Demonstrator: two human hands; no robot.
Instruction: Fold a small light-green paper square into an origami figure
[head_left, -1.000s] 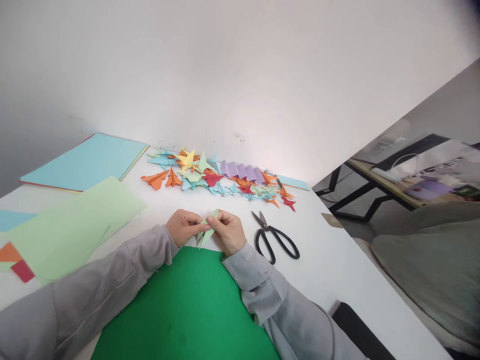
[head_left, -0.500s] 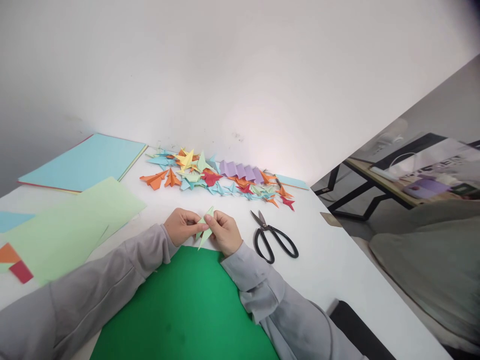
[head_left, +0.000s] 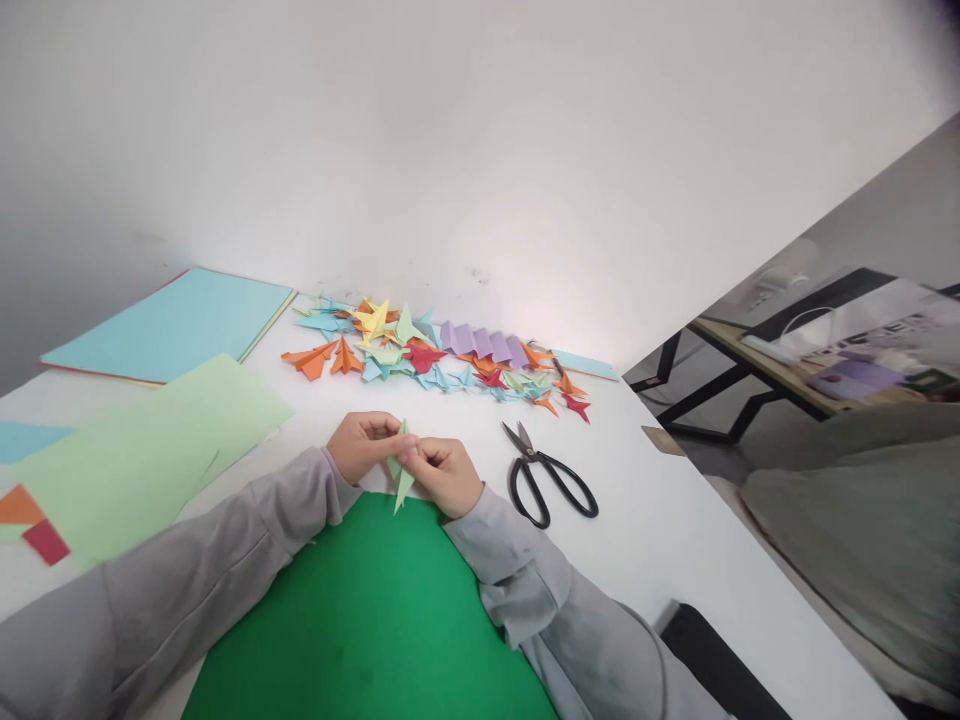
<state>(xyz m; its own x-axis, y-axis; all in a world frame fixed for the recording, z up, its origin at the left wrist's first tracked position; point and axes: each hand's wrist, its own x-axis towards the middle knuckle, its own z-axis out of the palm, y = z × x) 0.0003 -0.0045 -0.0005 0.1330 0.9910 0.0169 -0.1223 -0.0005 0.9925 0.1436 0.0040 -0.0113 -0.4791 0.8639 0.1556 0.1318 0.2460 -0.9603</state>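
Note:
Between my two hands is a small folded piece of light green paper [head_left: 403, 482], its pointed end hanging down. My left hand [head_left: 366, 445] pinches it from the left, and my right hand [head_left: 448, 474] pinches it from the right, the fingertips of both meeting at its middle. Below them lies a green sheet [head_left: 367, 610]. Folded paper shapes in orange, yellow, red, blue and green, such as a red one [head_left: 424, 358], are heaped behind my hands, with a pleated purple paper [head_left: 484, 343] among them.
Black-handled scissors [head_left: 551, 475] lie partly open to the right. Large light green paper [head_left: 150, 450] and a stack of blue-topped sheets [head_left: 172, 325] are at left. A black object [head_left: 716, 665] sits near the front right edge. Behind the table stands a wall [head_left: 450, 150].
The folded light green paper has turned more upright and sits slightly lower and to the left. My right hand's fingers have shifted left and down, closer to my left fingertips.

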